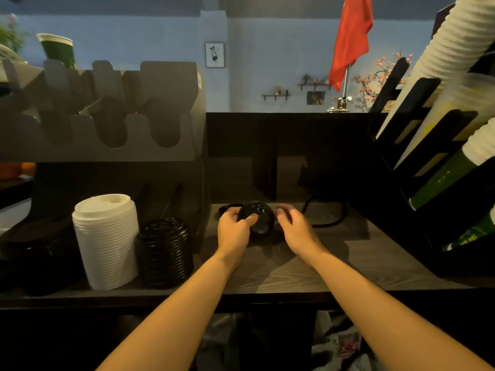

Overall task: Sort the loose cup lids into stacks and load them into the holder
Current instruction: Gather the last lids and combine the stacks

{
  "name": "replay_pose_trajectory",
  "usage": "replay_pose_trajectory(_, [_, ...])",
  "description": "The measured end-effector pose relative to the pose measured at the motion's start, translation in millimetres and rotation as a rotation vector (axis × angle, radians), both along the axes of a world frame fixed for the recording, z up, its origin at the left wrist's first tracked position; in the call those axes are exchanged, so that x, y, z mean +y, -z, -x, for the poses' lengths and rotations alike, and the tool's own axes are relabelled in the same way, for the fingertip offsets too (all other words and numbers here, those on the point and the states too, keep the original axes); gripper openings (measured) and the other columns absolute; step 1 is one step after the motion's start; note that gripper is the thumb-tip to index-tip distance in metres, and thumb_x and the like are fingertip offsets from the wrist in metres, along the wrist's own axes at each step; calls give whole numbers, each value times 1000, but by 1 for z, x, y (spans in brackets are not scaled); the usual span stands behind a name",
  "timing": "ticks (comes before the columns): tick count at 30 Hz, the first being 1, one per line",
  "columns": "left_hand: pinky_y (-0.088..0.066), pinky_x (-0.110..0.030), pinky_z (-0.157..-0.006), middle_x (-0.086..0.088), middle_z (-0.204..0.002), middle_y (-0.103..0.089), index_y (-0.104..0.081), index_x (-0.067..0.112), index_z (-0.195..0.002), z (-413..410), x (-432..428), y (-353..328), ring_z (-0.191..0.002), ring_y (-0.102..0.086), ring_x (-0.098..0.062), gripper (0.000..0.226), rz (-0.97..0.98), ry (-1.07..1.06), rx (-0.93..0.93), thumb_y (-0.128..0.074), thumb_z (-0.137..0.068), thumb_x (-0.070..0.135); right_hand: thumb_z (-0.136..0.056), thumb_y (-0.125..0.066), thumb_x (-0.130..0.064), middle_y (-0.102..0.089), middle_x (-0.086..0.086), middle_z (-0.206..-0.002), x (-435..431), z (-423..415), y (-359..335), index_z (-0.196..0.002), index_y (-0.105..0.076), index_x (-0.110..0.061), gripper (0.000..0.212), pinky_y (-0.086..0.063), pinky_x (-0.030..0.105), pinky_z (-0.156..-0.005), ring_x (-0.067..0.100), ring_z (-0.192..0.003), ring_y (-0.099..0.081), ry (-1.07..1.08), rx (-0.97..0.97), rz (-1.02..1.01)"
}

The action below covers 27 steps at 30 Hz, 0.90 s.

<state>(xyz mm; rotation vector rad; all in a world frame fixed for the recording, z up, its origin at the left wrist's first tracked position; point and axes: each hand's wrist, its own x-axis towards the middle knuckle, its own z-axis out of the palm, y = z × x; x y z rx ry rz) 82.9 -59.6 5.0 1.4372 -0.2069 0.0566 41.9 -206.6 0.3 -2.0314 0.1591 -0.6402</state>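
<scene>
My left hand [235, 227] grips a small stack of black cup lids [261, 219] over the wooden counter, thumb on top of it. My right hand [293, 226] hovers just right of that stack with fingers loosely curled and nothing in it. One more black lid [226, 208] lies flat behind my left hand. At the left stand a tall stack of white lids [107, 241] and a shorter stack of black lids [164, 253]. The grey slotted holder [107, 113] sits on the shelf above them.
A black rack [417, 145] at the right holds slanted sleeves of white and green cups. A black cable [329, 222] loops on the counter behind my right hand. A dark upright panel [267, 170] stands at the back. More dark lids sit at the far left.
</scene>
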Motion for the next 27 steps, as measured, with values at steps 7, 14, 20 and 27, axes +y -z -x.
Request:
replay_pose_trajectory(7, [-51, -35, -94, -9, -113, -59, -51, 9, -112, -6, -1, -6, -107, -60, -22, 22, 13, -372, 55, -65, -98, 19, -93, -62, -28, -7, -3, -165, 22, -33, -6, -155, -26, -27, 72, -13, 35, -121, 22, -151, -10, -21, 193, 896])
replay_pose_trajectory(14, [-48, -44, -105, -14, -124, -62, -53, 5, -132, -14, 0, -6, -118, -60, -31, 41, 103, -419, 124, -67, -93, 10, -96, -53, -41, -22, -4, -164, 26, -66, -8, -145, -46, -23, 52, -5, 35, -121, 18, -152, -7, -93, 280, 945])
replay_pose_trajectory(20, [-48, -39, -99, -17, -121, -62, -55, 2, -125, -16, -3, -8, -116, -60, -34, 32, 49, -432, 153, -64, -96, 14, -89, -63, -48, -50, 7, -139, 27, -55, -10, -132, -50, -28, 50, -37, 37, -104, 29, -127, -43, 20, 277, 785])
replay_pose_trajectory(27, [-52, -41, -97, -13, -116, -61, -54, 4, -125, -16, -3, -8, -111, -61, -30, 31, 66, -410, 182, -64, -97, 14, -99, -51, -41, -56, 5, -129, 15, -52, -6, -123, -65, -26, 32, -39, 35, -98, 25, -124, -44, 105, 218, 881])
